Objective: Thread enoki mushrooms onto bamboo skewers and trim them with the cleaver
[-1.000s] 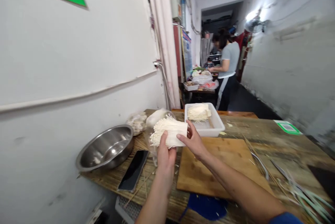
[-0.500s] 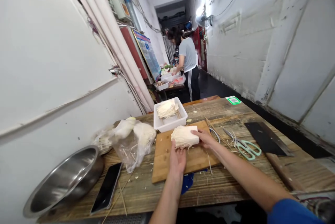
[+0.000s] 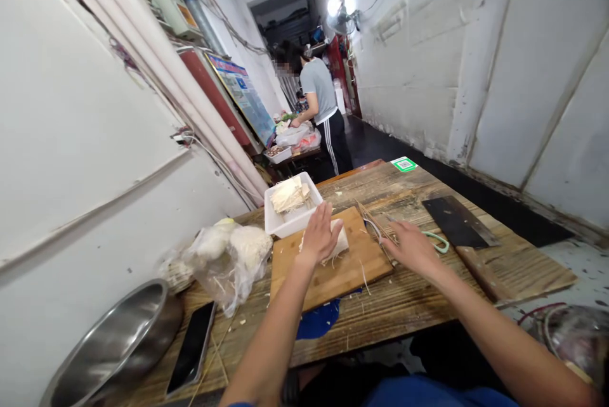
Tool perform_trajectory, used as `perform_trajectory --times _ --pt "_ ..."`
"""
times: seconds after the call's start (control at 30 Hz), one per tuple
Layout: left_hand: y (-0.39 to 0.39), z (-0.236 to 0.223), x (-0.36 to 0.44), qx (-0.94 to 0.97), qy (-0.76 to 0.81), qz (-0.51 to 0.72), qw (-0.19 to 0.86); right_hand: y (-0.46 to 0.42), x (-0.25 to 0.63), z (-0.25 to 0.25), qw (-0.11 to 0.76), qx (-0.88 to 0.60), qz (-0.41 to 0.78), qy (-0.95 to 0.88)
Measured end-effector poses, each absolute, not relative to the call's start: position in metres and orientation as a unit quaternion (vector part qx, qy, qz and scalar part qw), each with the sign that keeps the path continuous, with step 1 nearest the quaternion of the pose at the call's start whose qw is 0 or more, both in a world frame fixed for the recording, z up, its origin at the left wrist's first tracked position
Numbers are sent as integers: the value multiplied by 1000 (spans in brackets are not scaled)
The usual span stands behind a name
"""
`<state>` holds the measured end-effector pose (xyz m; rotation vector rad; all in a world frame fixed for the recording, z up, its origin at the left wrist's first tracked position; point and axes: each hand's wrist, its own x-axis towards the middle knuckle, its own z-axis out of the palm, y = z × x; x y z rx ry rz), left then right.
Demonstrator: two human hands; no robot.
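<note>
A pale bundle of enoki mushrooms (image 3: 340, 243) lies on the wooden cutting board (image 3: 304, 286). My left hand (image 3: 318, 236) rests on top of it, fingers stretched out and hiding much of the bundle. Just right of the board, my right hand (image 3: 412, 245) hovers low over thin straw strands (image 3: 368, 207) and the scissors, its fingers extended. The scissors' mint-green handle (image 3: 440, 242) shows beyond that hand, which covers the rest. More enoki (image 3: 288, 194) sits in a white plastic tub (image 3: 280, 226) behind the board.
On the left are a steel basin (image 3: 111, 343), a phone (image 3: 191, 347) and a plastic bag with enoki (image 3: 228, 267). A cleaver (image 3: 457, 222) lies at right. Blue material (image 3: 318, 321) sticks out under the board. Farther back, a person (image 3: 318, 96) works at another table.
The enoki bundle, held up in both hands before, now lies on the board. My left hand has moved on top of it; my right hand has let go and shifted right to the scissors.
</note>
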<state>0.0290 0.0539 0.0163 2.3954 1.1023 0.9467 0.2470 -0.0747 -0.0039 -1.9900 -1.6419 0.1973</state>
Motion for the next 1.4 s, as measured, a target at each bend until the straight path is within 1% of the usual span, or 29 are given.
perform_trajectory --times 0.03,0.1,0.17,0.27,0.37,0.47,0.53,0.57,0.6,0.67,0.7,0.73,0.77,0.8,0.83,0.9,1.0,1.27,1.4 --pt "59 13 37 851 381 321 166 -96 263 -10 224 -770 15 -597" --pt "65 2 45 854 381 308 172 -134 291 -26 138 -834 -64 -530" --pt "67 -8 45 857 386 294 176 -159 309 -42 91 -856 -88 -501" --pt "70 -14 37 860 392 271 182 -169 320 -54 62 -874 -69 -477" --pt "75 -6 29 870 389 237 188 -160 329 -52 51 -887 -1 -458" --pt "78 2 26 892 361 193 190 -155 343 -44 85 -887 45 -451" --pt "76 2 26 900 354 177 183 -159 350 -38 140 -891 56 -429" --pt "74 0 28 899 361 174 176 -162 350 -34 182 -890 58 -415" --pt "73 -2 29 896 372 174 168 -166 348 -29 235 -883 61 -402" --pt "69 -5 34 888 398 168 156 -170 335 -17 384 -837 106 -377" --pt "68 -5 36 885 409 161 155 -169 325 -11 466 -791 159 -362" --pt "68 -5 37 883 417 149 156 -166 312 -5 543 -726 241 -346" --pt "69 -3 39 880 425 136 160 -161 298 0 597 -654 331 -327" --pt "71 1 39 877 435 121 165 -154 284 3 620 -593 407 -314" --pt "73 5 39 872 447 107 170 -146 269 6 624 -558 456 -303" --pt "78 13 40 859 472 89 174 -127 244 6 600 -520 527 -303" --pt "82 19 46 846 498 99 160 -101 223 -1 561 -507 587 -288" --pt "69 -5 52 860 473 112 152 -78 228 -11 503 -527 631 -267" --pt "67 -14 46 864 459 149 147 -78 228 -9 479 -524 650 -272"
